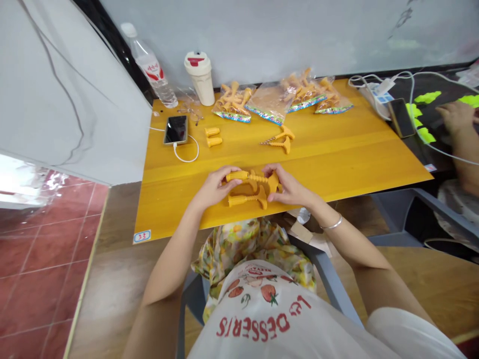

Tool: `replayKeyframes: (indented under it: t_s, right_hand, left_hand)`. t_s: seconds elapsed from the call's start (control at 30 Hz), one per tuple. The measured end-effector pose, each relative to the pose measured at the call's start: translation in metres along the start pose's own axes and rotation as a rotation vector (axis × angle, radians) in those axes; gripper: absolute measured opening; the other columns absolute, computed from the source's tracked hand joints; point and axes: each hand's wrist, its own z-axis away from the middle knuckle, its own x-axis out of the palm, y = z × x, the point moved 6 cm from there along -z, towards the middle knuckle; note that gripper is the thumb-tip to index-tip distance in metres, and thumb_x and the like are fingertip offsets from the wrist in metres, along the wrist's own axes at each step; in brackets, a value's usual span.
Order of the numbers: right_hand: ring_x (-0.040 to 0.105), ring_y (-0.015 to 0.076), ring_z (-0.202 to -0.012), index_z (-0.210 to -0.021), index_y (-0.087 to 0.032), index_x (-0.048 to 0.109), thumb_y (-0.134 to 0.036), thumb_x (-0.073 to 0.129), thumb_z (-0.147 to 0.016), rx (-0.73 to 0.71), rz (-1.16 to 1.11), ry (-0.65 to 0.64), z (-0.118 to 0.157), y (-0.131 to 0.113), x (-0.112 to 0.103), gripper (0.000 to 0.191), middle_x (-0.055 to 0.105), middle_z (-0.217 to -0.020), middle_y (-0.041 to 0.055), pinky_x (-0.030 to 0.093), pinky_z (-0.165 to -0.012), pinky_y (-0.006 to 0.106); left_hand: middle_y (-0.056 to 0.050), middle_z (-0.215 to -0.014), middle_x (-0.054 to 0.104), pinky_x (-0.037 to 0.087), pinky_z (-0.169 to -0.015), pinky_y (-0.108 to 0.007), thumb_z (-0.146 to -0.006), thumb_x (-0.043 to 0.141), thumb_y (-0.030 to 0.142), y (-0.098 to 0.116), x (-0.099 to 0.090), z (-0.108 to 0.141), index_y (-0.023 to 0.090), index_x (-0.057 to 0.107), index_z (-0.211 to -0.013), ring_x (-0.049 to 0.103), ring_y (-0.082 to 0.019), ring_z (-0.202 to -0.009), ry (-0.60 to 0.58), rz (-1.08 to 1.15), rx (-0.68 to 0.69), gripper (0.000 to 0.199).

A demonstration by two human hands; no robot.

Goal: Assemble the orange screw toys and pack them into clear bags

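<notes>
My left hand (215, 188) grips the cylindrical end of an orange plastic screw-shaped piece (250, 177), and my right hand (288, 187) holds its far, flared end. The piece lies almost level, just above the tabletop. Under my hands lies a second orange screw-shaped piece (247, 200), partly covered by my right fingers. Farther up the yellow wood-grain table (337, 149), a crossed pair of similar pieces (280, 140) lies apart from my hands. Near them are two short orange plugs (213, 137).
Clear plastic bags of orange pieces (232, 103) lie along the back of the table, by a cream lidded cup (200, 77), a water bottle (149, 67) and a charging phone (175, 129). At right, a co-worker's hand (454, 117) rests near neon green pieces (424, 97) and cables.
</notes>
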Motion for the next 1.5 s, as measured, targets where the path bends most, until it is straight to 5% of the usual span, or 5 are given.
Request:
replayKeyframes:
  t_s: [0.27, 0.6, 1.03, 1.33, 1.5]
  right_hand:
    - [0.064, 0.0261, -0.079, -0.142, -0.014, 0.040, -0.062, 0.058, -0.090, 0.038, 0.484, -0.089, 0.004, 0.000, 0.005, 0.073, 0.062, -0.105, 0.0167, 0.050, -0.066, 0.035]
    - [0.042, 0.0113, -0.045, -0.095, -0.020, 0.046, -0.084, 0.027, -0.088, 0.349, -0.336, -0.162, 0.010, 0.011, 0.035, 0.068, 0.047, -0.052, -0.0075, 0.035, -0.050, 0.024]
    - [0.060, 0.0249, -0.086, -0.120, -0.022, 0.059, -0.083, 0.029, -0.087, 0.166, 0.480, -0.035, 0.006, -0.010, 0.011, 0.076, 0.060, -0.113, 0.0152, 0.041, -0.062, 0.031]
    - [0.049, 0.0123, -0.056, -0.099, -0.024, 0.046, -0.065, 0.034, -0.099, 0.397, -0.289, 0.307, 0.000, -0.007, 0.016, 0.043, 0.049, -0.074, -0.0026, 0.041, -0.054, 0.027]
    - [0.046, 0.0107, -0.051, -0.111, -0.027, 0.039, -0.067, 0.028, -0.099, 0.514, -0.608, 0.189, -0.001, 0.001, 0.037, 0.043, 0.051, -0.079, -0.0035, 0.039, -0.045, 0.024]
  left_hand:
    - [-0.003, -0.099, 0.071, 0.042, -0.061, -0.023, -0.091, 0.059, 0.046, 0.007, 0.001, 0.005, 0.019, 0.066, -0.114, 0.055, -0.012, -0.069, -0.122, 0.067, 0.007, 0.036]
    - [-0.010, -0.111, 0.062, 0.049, -0.094, -0.036, -0.098, 0.051, 0.034, 0.040, -0.015, 0.015, 0.018, 0.062, -0.122, 0.061, -0.022, -0.102, -0.003, -0.291, 0.223, 0.031]
    - [-0.006, -0.107, 0.070, 0.050, -0.088, -0.032, -0.093, 0.059, 0.043, 0.025, -0.019, 0.022, 0.020, 0.064, -0.113, 0.065, -0.020, -0.096, -0.037, -0.071, 0.107, 0.031]
    - [-0.009, -0.108, 0.067, 0.049, -0.091, -0.033, -0.096, 0.058, 0.039, 0.040, -0.004, 0.026, 0.019, 0.062, -0.116, 0.063, -0.020, -0.100, 0.019, -0.110, 0.222, 0.029]
    - [-0.006, -0.103, 0.070, 0.050, -0.082, -0.030, -0.093, 0.061, 0.041, 0.031, -0.007, 0.026, 0.020, 0.065, -0.111, 0.064, -0.018, -0.092, 0.047, 0.010, 0.096, 0.028]
